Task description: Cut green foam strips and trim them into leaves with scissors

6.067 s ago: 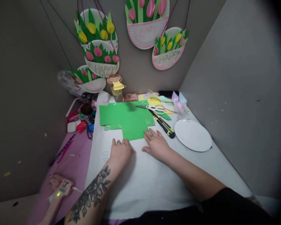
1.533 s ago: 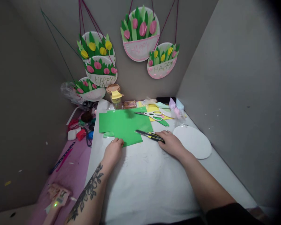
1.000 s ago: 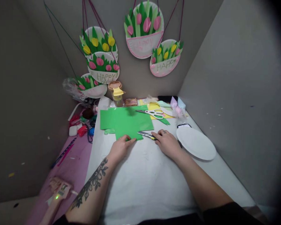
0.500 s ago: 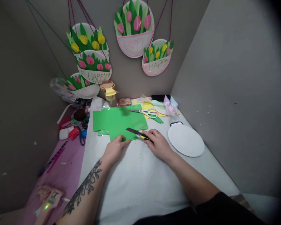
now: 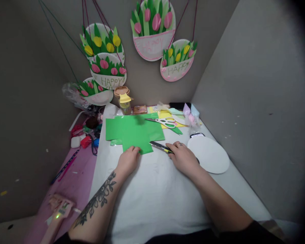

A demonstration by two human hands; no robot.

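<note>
My left hand point(image 5: 129, 160) is at the near edge of the green paper point(image 5: 136, 130), its fingers pressed together on that edge. The thumb is mostly hidden. In my right hand point(image 5: 183, 156) is a box cutter point(image 5: 160, 147), black with a yellow part, its tip pointing left beside the paper's near right corner. Several green pieces overlap on the table. White-handled scissors point(image 5: 164, 122) lie across the paper's far right side, with a cut green leaf shape point(image 5: 177, 130) beside them.
A white paper plate point(image 5: 210, 156) lies at right, partly over a phone point(image 5: 197, 135). Yellow-lidded cup point(image 5: 125, 104) and wrapped pack point(image 5: 139, 109) stand behind. A glue gun point(image 5: 62, 207) lies at lower left. Plate flower baskets point(image 5: 154, 44) hang on the wall.
My right hand has drawn the box cutter right, off the green paper. My left hand's fingers have closed up at the paper's edge. The whole view has shifted slightly.
</note>
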